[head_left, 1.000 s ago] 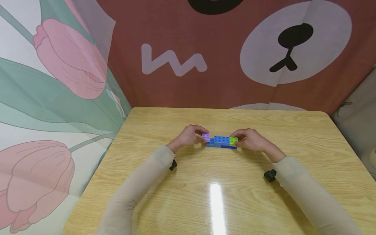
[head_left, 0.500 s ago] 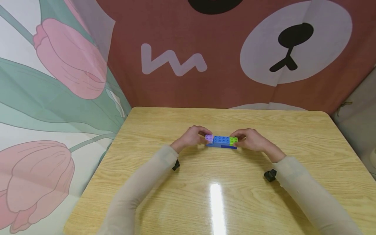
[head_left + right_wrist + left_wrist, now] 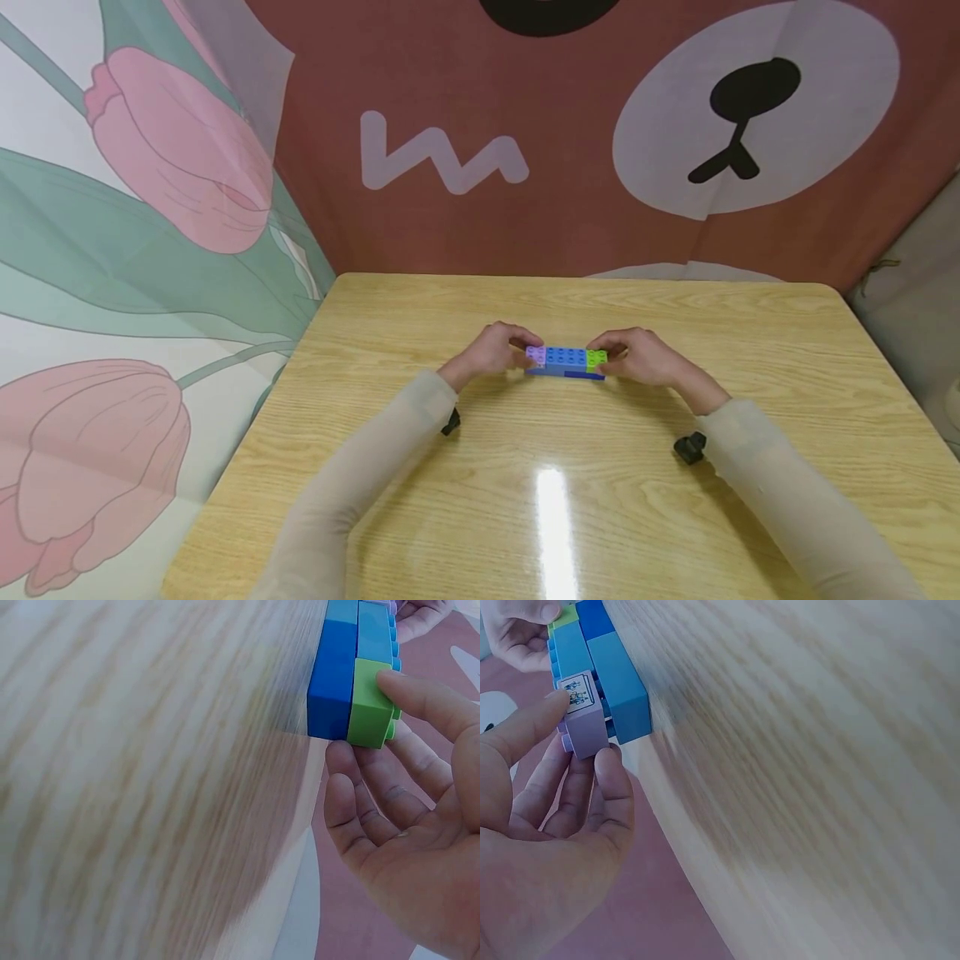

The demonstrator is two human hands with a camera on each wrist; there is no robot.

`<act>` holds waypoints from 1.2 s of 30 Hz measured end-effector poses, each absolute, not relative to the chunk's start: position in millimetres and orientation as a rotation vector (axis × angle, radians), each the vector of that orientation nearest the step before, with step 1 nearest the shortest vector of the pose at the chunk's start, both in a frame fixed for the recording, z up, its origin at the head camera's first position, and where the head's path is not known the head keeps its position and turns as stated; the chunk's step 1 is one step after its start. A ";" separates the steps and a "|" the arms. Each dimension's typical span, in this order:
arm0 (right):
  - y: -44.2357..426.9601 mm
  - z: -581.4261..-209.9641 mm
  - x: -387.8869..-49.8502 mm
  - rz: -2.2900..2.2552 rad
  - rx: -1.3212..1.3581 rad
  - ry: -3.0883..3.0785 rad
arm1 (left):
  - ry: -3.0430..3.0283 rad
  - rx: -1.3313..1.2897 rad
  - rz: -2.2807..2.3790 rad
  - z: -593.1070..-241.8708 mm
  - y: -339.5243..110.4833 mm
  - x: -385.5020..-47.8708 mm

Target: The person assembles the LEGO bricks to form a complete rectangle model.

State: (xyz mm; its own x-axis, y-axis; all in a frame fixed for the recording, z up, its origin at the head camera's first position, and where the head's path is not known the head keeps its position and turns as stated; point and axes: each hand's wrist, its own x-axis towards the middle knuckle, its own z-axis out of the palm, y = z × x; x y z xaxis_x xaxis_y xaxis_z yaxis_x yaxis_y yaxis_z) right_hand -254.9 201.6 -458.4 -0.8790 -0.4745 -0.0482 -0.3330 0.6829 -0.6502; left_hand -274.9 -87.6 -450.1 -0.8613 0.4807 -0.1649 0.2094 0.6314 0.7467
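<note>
My left hand [image 3: 491, 348] pinches a light purple brick [image 3: 589, 736] with a printed picture on its side, thumb on the print. It sits over the left end of a lower light blue brick [image 3: 626, 701]; studs show in a narrow gap between them. Beside the purple brick, on the upper layer, lies a long light blue brick [image 3: 566, 358]. A lime green brick [image 3: 370, 701] stands at the right end, on a dark blue brick [image 3: 331, 682]. My right hand [image 3: 642, 358] holds the green brick between thumb and fingers.
The brick row rests on a wood-grain table [image 3: 480, 517]. A bear-print cloth [image 3: 570, 217] hangs behind it, and a tulip-print cloth [image 3: 165, 292] at the left. Black devices sit under both wrists, one by the right sleeve [image 3: 690, 448].
My left hand has moved slightly right with the purple brick, from beside the left end to over it, covering the lower brick's studs. The right hand has stayed in place.
</note>
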 end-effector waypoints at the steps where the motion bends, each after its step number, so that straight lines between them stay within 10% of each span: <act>1: 201.7 -458.5 -254.8 -0.974 -0.654 2.684 | 2.511 0.552 1.076 -450.0 -87.8 -274.8; 36: 201.1 -456.7 -254.5 -0.967 -0.644 2.684 | 2.524 0.569 1.057 -450.4 -85.4 -273.9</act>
